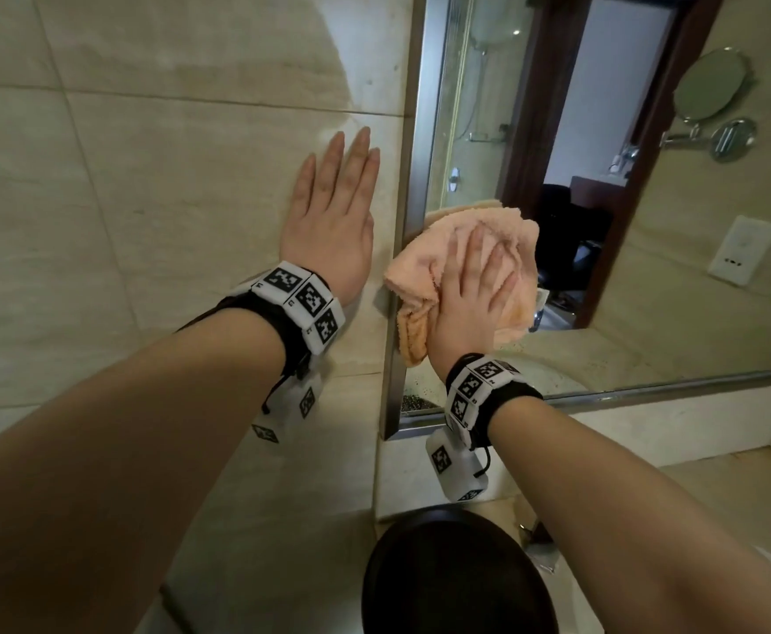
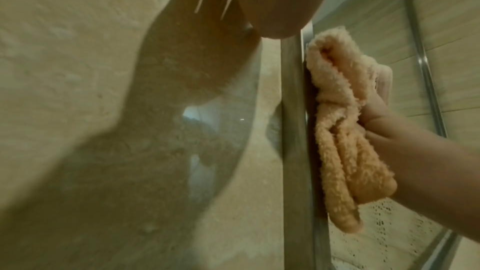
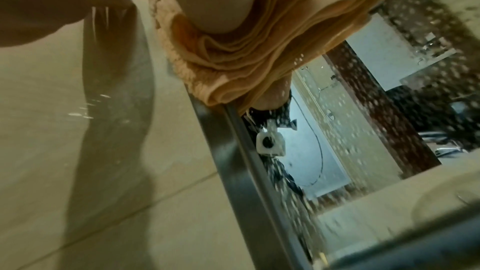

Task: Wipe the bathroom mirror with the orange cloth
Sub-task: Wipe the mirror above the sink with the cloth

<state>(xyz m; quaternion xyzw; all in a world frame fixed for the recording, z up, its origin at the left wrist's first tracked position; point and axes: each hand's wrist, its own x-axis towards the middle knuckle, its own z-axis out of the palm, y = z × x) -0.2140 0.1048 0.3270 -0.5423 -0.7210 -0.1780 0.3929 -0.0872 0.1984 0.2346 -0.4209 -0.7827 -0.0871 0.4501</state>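
The right hand point(image 1: 470, 295) lies flat on the orange cloth point(image 1: 425, 272) and presses it against the mirror point(image 1: 626, 221). Its fingers are spread a little over the soft folds, and the cloth is bunched up under the palm. The cloth sits at the left edge of the mirror, near the bottom left corner, and part of it hangs over the metal frame point(image 1: 413, 176). From the left wrist view the cloth point(image 2: 345, 130) touches both the frame point(image 2: 293, 151) and the glass, with the right hand point(image 2: 389, 130) behind it.

The left hand point(image 1: 333, 217) rests flat on the tiled wall point(image 1: 123, 176) just beside the frame. Its fingers are straight and close together, pointing up, and it holds nothing.

Small water spots dot the glass low down, below the cloth point(image 3: 233, 59), as the right wrist view shows; it is blurry there, so they may be drops or dried marks.

A round shaving mirror point(image 1: 713, 84) on a metal arm shows in the mirror, up near the right edge. A white wall socket point(image 1: 742, 249) shows below it. A dark round thing point(image 1: 457, 578) sits low in the head view, by the pale counter point(image 1: 717, 496)
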